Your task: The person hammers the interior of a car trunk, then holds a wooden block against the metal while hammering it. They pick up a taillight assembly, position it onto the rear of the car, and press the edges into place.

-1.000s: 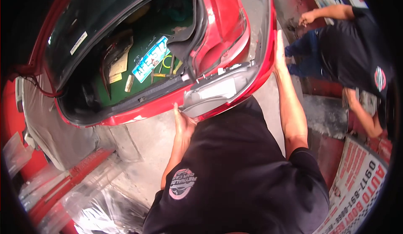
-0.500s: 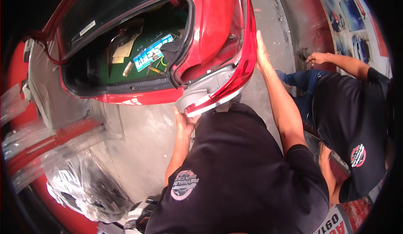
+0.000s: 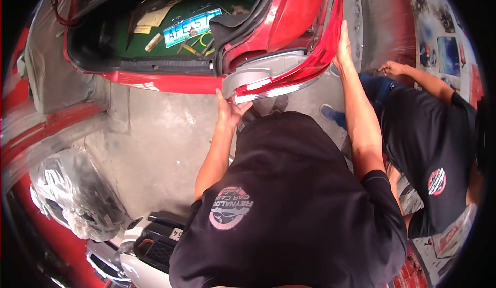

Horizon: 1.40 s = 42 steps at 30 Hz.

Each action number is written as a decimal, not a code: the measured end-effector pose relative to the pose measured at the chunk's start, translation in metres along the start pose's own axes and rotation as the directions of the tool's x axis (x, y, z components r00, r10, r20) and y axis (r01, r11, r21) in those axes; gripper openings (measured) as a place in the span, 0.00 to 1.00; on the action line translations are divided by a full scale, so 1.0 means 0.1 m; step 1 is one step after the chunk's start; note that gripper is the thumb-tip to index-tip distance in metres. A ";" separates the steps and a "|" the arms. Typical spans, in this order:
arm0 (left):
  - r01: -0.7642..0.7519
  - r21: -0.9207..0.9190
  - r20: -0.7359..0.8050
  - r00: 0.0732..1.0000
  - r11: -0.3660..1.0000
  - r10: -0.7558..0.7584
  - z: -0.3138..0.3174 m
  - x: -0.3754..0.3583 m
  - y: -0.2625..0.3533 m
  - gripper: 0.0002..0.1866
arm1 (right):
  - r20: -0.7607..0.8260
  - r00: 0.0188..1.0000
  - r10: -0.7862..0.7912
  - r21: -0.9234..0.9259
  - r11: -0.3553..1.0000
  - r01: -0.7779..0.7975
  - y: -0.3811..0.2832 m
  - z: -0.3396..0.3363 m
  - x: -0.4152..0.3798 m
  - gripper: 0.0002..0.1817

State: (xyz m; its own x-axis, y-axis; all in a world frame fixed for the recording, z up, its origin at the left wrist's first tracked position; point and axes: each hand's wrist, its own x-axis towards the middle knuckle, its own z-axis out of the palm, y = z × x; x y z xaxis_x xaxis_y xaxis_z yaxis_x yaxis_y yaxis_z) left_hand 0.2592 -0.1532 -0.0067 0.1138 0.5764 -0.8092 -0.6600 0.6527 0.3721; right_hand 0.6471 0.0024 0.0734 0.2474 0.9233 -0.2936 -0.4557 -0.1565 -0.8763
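Note:
A red and clear tail light [image 3: 279,81] with a grey housing sits at the rear corner of a red car [image 3: 170,83], beside the open trunk. My left hand [image 3: 231,110] holds its lower left end, with thumb and fingers apart around the edge. Along the outer right side of the light, my right hand [image 3: 343,50] presses with fingers stretched upward. Whether the housing is fully seated against the body cannot be told.
In the trunk lie a blue and white licence plate [image 3: 192,27], a hammer [image 3: 191,49] and papers. A co-worker in a black shirt [image 3: 429,143] is close on the right. Plastic-wrapped parts [image 3: 77,195] stand lower left.
The view has shifted, so the car and trunk appear higher. The tail light looks more level, and both my hands have moved with it. The fingers of my left hand are spread wider.

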 end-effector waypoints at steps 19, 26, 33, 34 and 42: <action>-0.007 -0.067 -0.021 1.000 0.998 0.006 0.06 0.23 -0.02 0.55 | 0.024 0.999 0.037 -0.027 0.999 -0.036 0.08 -0.04 0.31 0.42; -0.026 -0.117 -0.026 0.999 0.993 0.023 0.02 0.32 -0.18 0.56 | -0.021 0.999 0.032 -0.032 0.999 -0.033 0.05 -0.14 0.39 0.40; -0.056 -0.200 0.080 0.994 0.978 0.073 0.09 0.27 -0.28 0.55 | 0.032 0.999 0.032 -0.048 0.998 -0.030 -0.12 0.05 0.32 0.40; -0.052 -0.206 0.071 0.995 0.977 0.068 0.10 0.27 -0.29 0.55 | 0.041 0.999 0.029 -0.037 0.999 -0.027 -0.11 0.03 0.37 0.39; -0.100 -0.238 0.001 0.995 0.966 0.103 0.17 0.29 -0.25 0.51 | 0.026 1.000 0.011 -0.070 0.998 -0.010 -0.02 -0.02 0.49 0.39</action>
State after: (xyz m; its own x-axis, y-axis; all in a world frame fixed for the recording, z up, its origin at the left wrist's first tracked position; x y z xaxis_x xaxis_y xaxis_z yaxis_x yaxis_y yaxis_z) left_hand 0.2916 -0.1441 -0.0312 0.0458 0.6410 -0.7662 -0.8258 0.4558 0.3321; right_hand 0.6617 0.0477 0.0599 0.2197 0.9304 -0.2935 -0.3971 -0.1895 -0.8980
